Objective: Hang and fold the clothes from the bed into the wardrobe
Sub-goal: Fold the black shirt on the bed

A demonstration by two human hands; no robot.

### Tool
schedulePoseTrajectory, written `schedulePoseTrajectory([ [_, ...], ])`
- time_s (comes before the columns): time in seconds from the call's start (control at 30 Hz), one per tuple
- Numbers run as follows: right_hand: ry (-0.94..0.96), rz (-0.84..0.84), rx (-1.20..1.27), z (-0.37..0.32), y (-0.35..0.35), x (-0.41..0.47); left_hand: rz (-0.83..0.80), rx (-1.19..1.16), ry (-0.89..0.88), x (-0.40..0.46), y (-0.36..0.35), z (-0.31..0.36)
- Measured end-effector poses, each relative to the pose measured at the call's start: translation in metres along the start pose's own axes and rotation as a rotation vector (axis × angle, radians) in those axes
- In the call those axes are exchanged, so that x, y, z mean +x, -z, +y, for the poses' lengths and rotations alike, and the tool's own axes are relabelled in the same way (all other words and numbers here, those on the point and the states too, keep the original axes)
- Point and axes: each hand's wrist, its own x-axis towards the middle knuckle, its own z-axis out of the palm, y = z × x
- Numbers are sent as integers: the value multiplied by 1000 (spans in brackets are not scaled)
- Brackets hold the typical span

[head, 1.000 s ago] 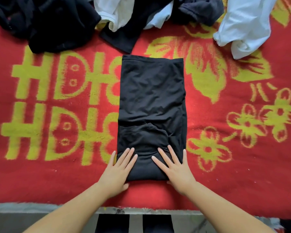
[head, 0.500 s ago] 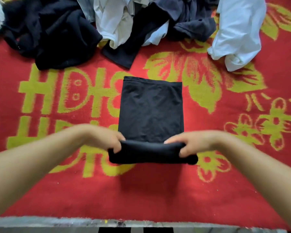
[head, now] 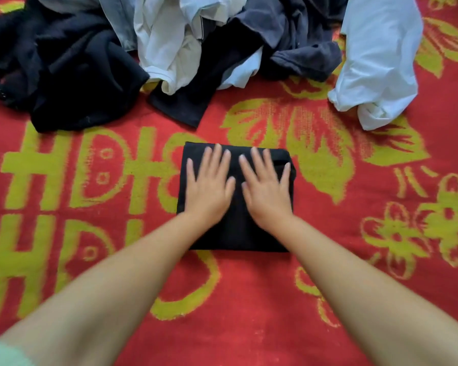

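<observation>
A black garment [head: 236, 233], folded into a compact rectangle, lies flat on the red bedspread with yellow patterns [head: 249, 299]. My left hand [head: 209, 188] lies flat on its left half with fingers straight and spread. My right hand [head: 266, 191] lies flat on its right half in the same way, fingers pointing away from me. Both hands press down on the fold and cover much of its top.
Unfolded clothes are heaped along the far side of the bed: a black garment [head: 64, 75] at the left, white [head: 167, 48] and dark grey [head: 288, 43] pieces in the middle, a white garment [head: 376, 62] at the right.
Both hands gripped the near edge of the black garment, carried it over to the far edge, let go, and now lie flat on the halved fold.
</observation>
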Motion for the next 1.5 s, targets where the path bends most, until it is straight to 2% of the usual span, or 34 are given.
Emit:
schedulePoseTrajectory([
  [0.07, -1, -58, -42, -2, -19, 8, -67, 81, -1, 3, -21, 2],
  [0.2, -59, -18, -80, 31, -31, 37, -16, 74, 72, 32, -32, -33],
  [0.33, -285, -87, 29, 76, -32, 25, -69, 41, 246, 32, -32, -64],
  [0.4, -327, -90, 30, 82, -24, 15, -63, 61, 313, 29, -21, -69],
  [0.43, -306, -53, 39, 77, -19, 13, -36, 63, 281, 28, -16, -67],
  [0.5, -199, 45, 82, 49, -13, 13, 28, 55, 102, 18, -5, -49],
  [0.57, -84, 64, 64, 12, -20, 4, 49, 73, -76, -3, -10, -19],
  [0.6, -52, 45, 24, -5, -30, -4, 40, 98, -105, -17, -18, -7],
  [0.7, -88, -9, -70, -22, -58, -26, -25, 95, 11, -52, -37, 2],
  [0.77, -63, 27, -77, -7, -62, -30, -26, 140, 4, -62, -45, -13],
  [0.83, -48, -17, -66, 18, -62, -39, -65, 176, -9, -69, -49, -34],
  [0.93, -154, -111, -70, 59, -56, -60, -122, 125, 86, -76, -44, -67],
  [1.0, -147, -105, -78, 67, -44, -68, -99, 138, 61, -76, -32, -78],
  [1.07, 8, -68, -60, 58, -31, -77, -61, 188, -104, -80, -21, -77],
  [1.13, 260, -86, -104, 40, -30, -89, -46, 240, -387, -90, -22, -69],
  [1.2, 323, -165, -186, 22, -38, -96, -104, 280, -508, -98, -30, -56],
  [1.37, 76, -147, -138, 2, -56, -70, -31, 302, -362, -81, -40, -32],
  [1.5, -30, -253, -71, 2, -37, -44, -234, 337, -192, -55, -30, -31],
])
